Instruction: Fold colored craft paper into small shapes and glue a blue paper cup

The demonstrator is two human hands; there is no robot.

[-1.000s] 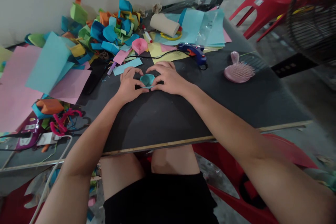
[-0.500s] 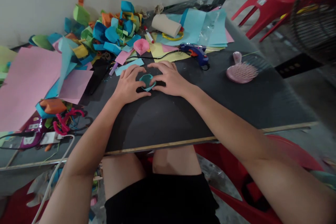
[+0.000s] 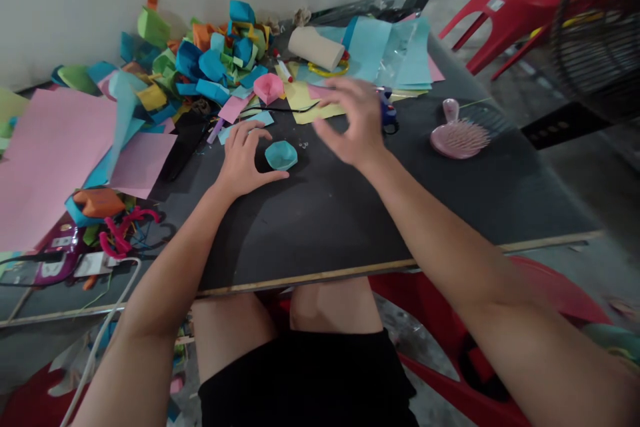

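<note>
A small light-blue folded paper cup [image 3: 281,156] stands on the dark tabletop with its hollow facing up. My left hand [image 3: 246,159] curves around its left side, thumb and fingers apart, gripping nothing. Over the table to the right, my right hand [image 3: 356,121] is raised with fingers spread and holds nothing. It hides most of a blue glue gun [image 3: 389,112], whose black cord runs left. Behind the cup lie a light-blue paper strip [image 3: 246,125] and a pink paper cup [image 3: 269,88].
Colourful folded paper pieces [image 3: 210,63] are heaped against the wall. Pink sheets [image 3: 60,153] cover the left side. A cardboard roll [image 3: 316,48] and yellow-handled scissors [image 3: 329,69] lie at the back. A pink hairbrush [image 3: 457,140] is at right, near a fan [image 3: 600,47].
My right hand has let go of the blue paper cup and moved up and right towards the glue gun. My left fingers have opened away from the cup, which stays in place.
</note>
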